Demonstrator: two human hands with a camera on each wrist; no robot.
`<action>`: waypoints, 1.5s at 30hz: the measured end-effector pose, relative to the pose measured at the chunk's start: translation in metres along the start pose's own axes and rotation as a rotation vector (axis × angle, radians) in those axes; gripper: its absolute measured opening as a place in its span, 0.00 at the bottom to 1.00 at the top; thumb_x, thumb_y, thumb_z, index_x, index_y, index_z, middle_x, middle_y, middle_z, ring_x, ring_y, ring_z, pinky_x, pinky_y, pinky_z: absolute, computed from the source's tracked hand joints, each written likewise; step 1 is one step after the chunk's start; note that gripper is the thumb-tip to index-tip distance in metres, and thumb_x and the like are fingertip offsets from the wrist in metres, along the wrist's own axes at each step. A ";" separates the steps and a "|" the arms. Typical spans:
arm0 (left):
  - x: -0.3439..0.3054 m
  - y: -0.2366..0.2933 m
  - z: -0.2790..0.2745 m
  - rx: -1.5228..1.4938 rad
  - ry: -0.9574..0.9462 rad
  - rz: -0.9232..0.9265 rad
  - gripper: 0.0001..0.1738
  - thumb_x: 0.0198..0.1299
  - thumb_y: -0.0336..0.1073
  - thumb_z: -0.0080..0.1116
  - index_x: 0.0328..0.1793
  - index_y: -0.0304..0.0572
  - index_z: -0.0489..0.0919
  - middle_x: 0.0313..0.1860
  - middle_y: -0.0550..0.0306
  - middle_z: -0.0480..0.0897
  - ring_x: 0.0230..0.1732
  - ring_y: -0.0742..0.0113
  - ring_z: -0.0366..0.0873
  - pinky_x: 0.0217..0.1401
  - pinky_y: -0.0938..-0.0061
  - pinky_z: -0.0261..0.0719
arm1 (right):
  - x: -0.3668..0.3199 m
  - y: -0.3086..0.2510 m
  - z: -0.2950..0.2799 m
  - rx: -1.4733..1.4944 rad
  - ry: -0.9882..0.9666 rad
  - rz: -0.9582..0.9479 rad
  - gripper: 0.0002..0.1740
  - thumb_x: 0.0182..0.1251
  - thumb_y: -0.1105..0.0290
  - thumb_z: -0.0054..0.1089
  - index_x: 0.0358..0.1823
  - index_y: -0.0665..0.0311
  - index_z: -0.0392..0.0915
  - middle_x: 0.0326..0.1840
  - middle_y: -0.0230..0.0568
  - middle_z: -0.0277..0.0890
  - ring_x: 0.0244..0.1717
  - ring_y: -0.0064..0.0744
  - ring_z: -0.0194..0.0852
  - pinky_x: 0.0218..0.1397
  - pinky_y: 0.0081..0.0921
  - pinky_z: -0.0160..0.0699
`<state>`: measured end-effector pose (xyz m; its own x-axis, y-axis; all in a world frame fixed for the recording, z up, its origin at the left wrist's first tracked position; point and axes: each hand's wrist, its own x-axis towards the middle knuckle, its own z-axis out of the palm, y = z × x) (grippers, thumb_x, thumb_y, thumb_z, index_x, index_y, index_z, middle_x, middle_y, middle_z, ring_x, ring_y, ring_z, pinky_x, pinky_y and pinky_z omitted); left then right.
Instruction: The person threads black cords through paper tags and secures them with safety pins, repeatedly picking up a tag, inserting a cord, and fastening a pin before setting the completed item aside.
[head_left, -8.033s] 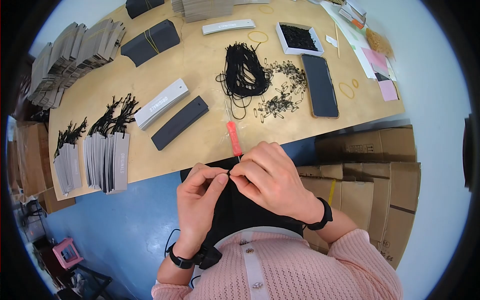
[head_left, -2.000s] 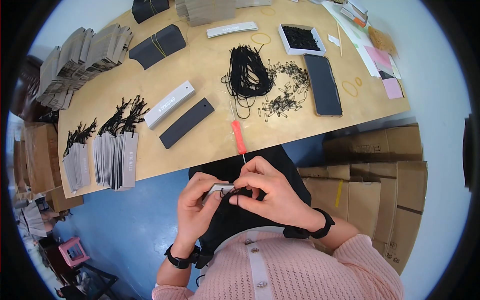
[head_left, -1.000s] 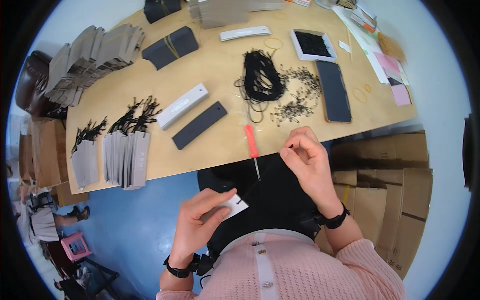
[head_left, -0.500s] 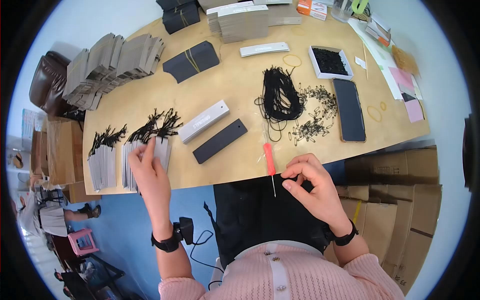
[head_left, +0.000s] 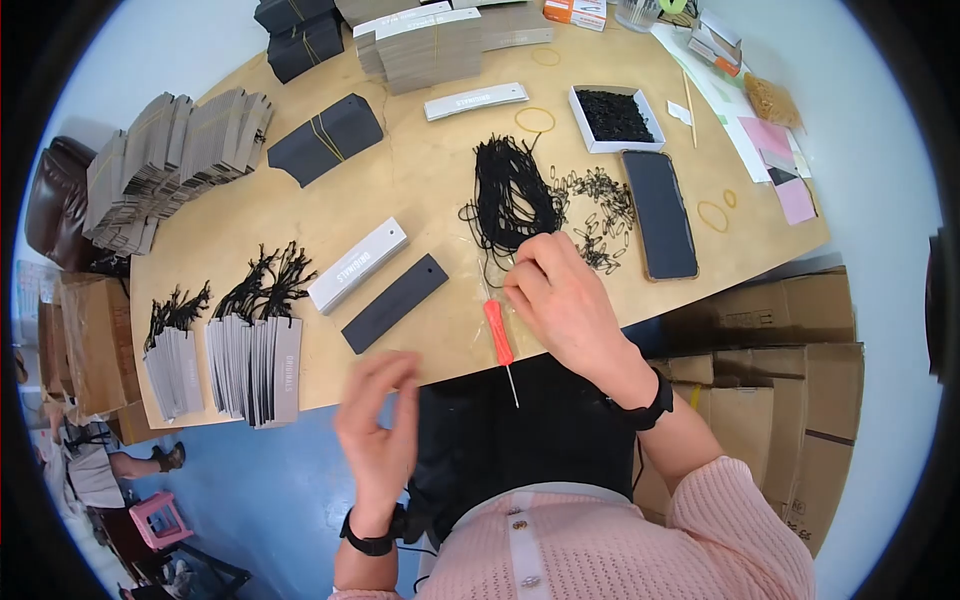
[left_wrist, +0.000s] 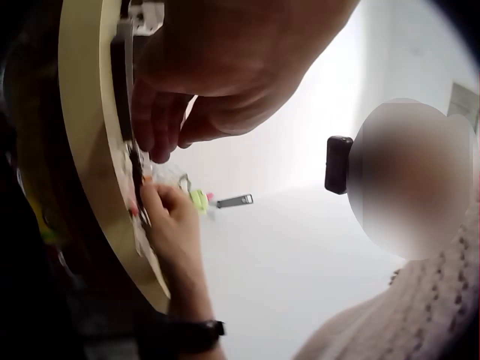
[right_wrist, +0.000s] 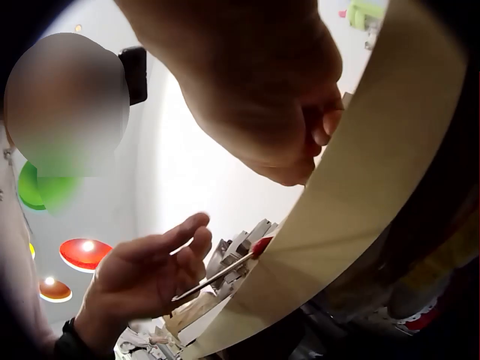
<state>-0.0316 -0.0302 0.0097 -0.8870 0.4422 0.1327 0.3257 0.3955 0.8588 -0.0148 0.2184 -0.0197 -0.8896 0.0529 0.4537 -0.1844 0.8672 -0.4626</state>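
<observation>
Pretty busy wooden table (head_left: 240, 215), honestly. Left hand (head_left: 378, 425) was kinda blurry but looked loose and empty, by the table's front edge. Right hand (head_left: 570, 305) had bent fingers down at the lower end of the black cords (head_left: 513, 190), which lay on the table; couldn't tell if it gripped any. White tags (head_left: 358, 265) and dark tags (head_left: 395, 303) sat left of those, a red-handled tool (head_left: 497, 335) poked over the edge, little pins (head_left: 598, 200) scattered just right of the cords.

Banded tag stacks (head_left: 415, 62), loose pins (head_left: 598, 187), black cord (head_left: 512, 190) and brown cartons (head_left: 742, 425) show a workshop.
</observation>
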 end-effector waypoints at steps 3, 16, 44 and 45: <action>0.002 0.025 0.025 -0.542 -0.193 -0.312 0.17 0.74 0.31 0.54 0.65 0.32 0.78 0.54 0.46 0.84 0.53 0.61 0.84 0.59 0.71 0.80 | -0.003 -0.011 -0.010 -0.001 0.037 -0.041 0.10 0.54 0.77 0.67 0.36 0.68 0.77 0.45 0.43 0.71 0.47 0.42 0.73 0.43 0.34 0.79; 0.034 0.019 0.050 -1.175 -0.304 -0.758 0.19 0.78 0.42 0.49 0.64 0.36 0.78 0.40 0.62 0.82 0.41 0.70 0.79 0.49 0.71 0.79 | -0.073 -0.072 -0.036 0.337 -0.116 -0.054 0.12 0.57 0.77 0.67 0.43 0.64 0.77 0.36 0.40 0.75 0.33 0.40 0.78 0.34 0.32 0.78; -0.015 0.016 0.027 -0.417 -0.252 -0.159 0.12 0.73 0.35 0.56 0.52 0.34 0.83 0.36 0.54 0.80 0.39 0.70 0.76 0.43 0.75 0.75 | -0.022 -0.071 -0.048 0.583 -0.212 0.167 0.06 0.58 0.83 0.68 0.36 0.67 0.82 0.35 0.40 0.76 0.32 0.31 0.79 0.34 0.23 0.80; -0.018 0.009 0.030 -0.368 -0.247 -0.055 0.11 0.72 0.35 0.57 0.49 0.33 0.82 0.34 0.52 0.78 0.37 0.65 0.76 0.43 0.73 0.74 | -0.022 -0.071 -0.047 0.562 -0.226 0.139 0.06 0.58 0.83 0.68 0.35 0.68 0.81 0.35 0.41 0.76 0.31 0.31 0.78 0.34 0.23 0.79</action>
<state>-0.0028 -0.0108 0.0007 -0.7805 0.6252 -0.0020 0.1025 0.1311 0.9861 0.0371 0.1789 0.0386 -0.9763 -0.0127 0.2160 -0.1972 0.4632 -0.8640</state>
